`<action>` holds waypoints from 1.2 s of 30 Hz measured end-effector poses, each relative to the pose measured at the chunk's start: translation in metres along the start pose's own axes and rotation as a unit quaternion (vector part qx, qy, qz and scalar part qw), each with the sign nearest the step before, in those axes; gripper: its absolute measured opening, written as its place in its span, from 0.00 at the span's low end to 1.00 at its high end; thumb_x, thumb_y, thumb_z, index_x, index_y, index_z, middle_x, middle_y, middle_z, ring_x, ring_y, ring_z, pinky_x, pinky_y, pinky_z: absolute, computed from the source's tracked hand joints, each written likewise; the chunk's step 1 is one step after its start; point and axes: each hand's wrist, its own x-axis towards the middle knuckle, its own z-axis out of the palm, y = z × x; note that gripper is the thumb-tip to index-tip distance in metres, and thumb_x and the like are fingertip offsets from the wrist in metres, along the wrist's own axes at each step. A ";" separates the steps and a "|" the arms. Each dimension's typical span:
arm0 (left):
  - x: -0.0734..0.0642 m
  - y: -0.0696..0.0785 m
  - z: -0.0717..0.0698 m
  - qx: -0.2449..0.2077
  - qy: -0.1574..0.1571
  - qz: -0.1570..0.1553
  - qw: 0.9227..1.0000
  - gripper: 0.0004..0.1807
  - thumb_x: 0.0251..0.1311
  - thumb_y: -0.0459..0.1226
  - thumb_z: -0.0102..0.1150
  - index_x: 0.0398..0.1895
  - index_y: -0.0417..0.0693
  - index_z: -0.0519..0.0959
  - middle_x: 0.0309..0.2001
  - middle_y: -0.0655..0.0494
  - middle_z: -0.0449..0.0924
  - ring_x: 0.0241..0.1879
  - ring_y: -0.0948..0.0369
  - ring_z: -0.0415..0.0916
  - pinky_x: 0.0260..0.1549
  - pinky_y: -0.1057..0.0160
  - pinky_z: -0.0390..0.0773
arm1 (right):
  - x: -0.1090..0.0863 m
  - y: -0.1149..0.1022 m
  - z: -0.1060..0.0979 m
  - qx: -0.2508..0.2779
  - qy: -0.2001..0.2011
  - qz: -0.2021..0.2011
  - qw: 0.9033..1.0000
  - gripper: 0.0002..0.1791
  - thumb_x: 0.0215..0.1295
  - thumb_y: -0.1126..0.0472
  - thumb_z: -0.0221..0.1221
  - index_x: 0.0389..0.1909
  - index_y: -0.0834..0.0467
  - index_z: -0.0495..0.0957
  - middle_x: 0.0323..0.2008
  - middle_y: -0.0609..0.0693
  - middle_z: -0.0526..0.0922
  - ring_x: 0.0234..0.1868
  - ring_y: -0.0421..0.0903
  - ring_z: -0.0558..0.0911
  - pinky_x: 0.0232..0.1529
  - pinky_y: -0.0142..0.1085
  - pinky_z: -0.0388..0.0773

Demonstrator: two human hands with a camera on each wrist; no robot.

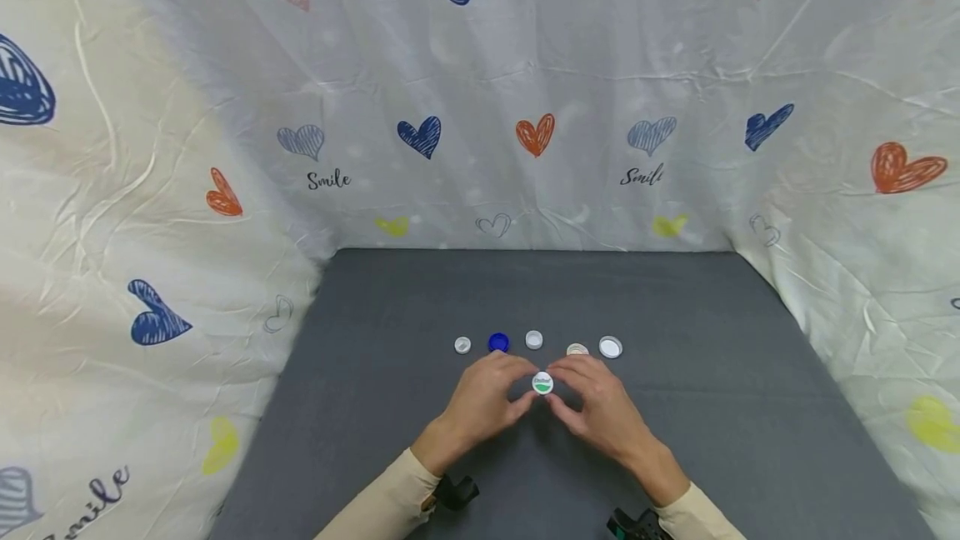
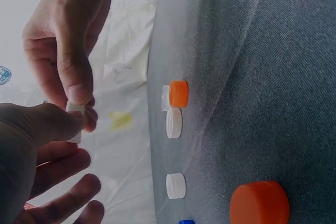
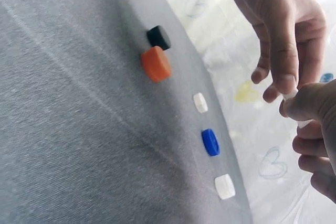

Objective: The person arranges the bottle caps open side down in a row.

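Between both hands is a small white bottle cap (image 1: 542, 382) with green print on its top, held up over the grey table. My left hand (image 1: 486, 397) pinches its left side between thumb and fingertips. From the other side, my right hand (image 1: 602, 407) pinches it the same way. In the left wrist view the cap (image 2: 75, 121) shows edge-on, thumbs of the left hand (image 2: 47, 145) and right hand (image 2: 71, 35) on its near face. The right wrist view shows only slivers of it past the fingers.
Beyond the hands stand a small white cap (image 1: 462, 345), a blue cap (image 1: 498, 342), another white cap (image 1: 534, 339), a partly covered pale cap (image 1: 577, 349) and a wide white cap (image 1: 611, 347). Orange caps (image 2: 260, 203) and a black cap (image 3: 158, 38) show in the wrist views.
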 end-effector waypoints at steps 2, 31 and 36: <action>0.000 0.001 0.001 0.006 -0.013 0.001 1.000 0.15 0.52 0.46 0.75 0.43 0.55 0.87 0.43 0.65 0.88 0.44 0.65 0.81 0.44 0.65 0.80 | -0.003 -0.001 0.000 -0.002 -0.010 0.008 1.000 0.18 0.52 0.57 0.73 0.44 0.56 0.86 0.45 0.47 0.86 0.53 0.49 0.82 0.58 0.44 0.73; -0.026 0.007 0.025 0.141 -0.216 0.039 0.965 0.08 0.50 0.51 0.75 0.32 0.65 0.86 0.31 0.69 0.83 0.34 0.62 0.78 0.32 0.60 0.75 | -0.049 -0.021 0.045 -0.054 -0.093 0.022 0.994 0.11 0.53 0.53 0.73 0.34 0.52 0.87 0.37 0.42 0.84 0.43 0.40 0.80 0.46 0.41 0.79; -0.031 0.008 0.030 0.162 -0.211 0.049 0.963 0.09 0.48 0.49 0.76 0.31 0.63 0.85 0.31 0.67 0.84 0.33 0.62 0.76 0.31 0.61 0.75 | -0.050 -0.022 0.048 -0.075 -0.097 0.019 0.992 0.10 0.53 0.53 0.72 0.34 0.52 0.87 0.38 0.42 0.83 0.43 0.42 0.80 0.45 0.42 0.79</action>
